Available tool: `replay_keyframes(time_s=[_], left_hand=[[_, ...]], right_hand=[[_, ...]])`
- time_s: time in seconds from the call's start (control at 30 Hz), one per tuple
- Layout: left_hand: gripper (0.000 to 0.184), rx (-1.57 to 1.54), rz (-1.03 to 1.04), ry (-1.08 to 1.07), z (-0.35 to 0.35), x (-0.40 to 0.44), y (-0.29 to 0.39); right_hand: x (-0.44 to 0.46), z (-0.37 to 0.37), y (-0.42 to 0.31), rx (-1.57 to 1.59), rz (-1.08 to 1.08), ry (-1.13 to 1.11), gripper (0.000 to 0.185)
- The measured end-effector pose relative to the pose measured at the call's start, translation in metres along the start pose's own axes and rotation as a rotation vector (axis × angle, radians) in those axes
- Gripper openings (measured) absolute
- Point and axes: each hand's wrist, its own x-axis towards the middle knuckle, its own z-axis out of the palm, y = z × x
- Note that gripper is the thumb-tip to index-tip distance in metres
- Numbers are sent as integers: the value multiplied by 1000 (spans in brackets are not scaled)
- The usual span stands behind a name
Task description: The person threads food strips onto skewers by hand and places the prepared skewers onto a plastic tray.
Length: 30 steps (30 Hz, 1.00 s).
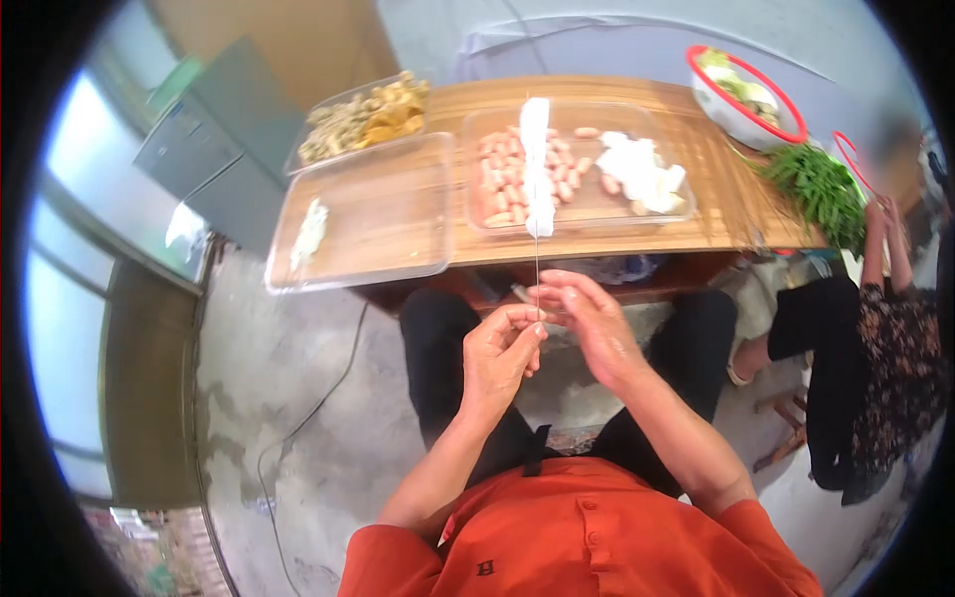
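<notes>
My left hand (500,353) is closed, thumb and fingers pinching the lower end of a thin skewer (537,264). The skewer points away from me, over the table edge. White, folded-looking food (536,164) is threaded along its far part, above a clear plastic tray (592,221). My right hand (597,323) is beside the skewer's lower end with its fingers stretched out and apart; whether a fingertip touches the skewer, I cannot tell. In the tray, small pink sausages (500,171) lie on the left and white pieces (642,174) on the right.
On the wooden table (587,92), a clear tray (383,214) at left holds a small white strip (310,229). Behind it, another tray (430,99) holds tan food. A red-rimmed bowl (731,117) and green leafy vegetables (816,189) are at right, near a seated person (900,368).
</notes>
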Motion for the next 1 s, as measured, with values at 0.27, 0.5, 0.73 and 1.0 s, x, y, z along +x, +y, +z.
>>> replay_keyframes(time_s=[0.27,0.5,0.73,1.0], left_hand=[[10,386,228,372,-126,-12,53],[14,926,213,633,-258,-11,115],[14,1420,222,645,-329,14,127],[16,1621,290,524,-362,53,111]], right_hand=[[-14,-36,16,-16,150,25,25],[-21,-60,18,-8,183,104,21],[-24,-68,25,39,187,135,21],[-28,-69,27,54,198,152,21]])
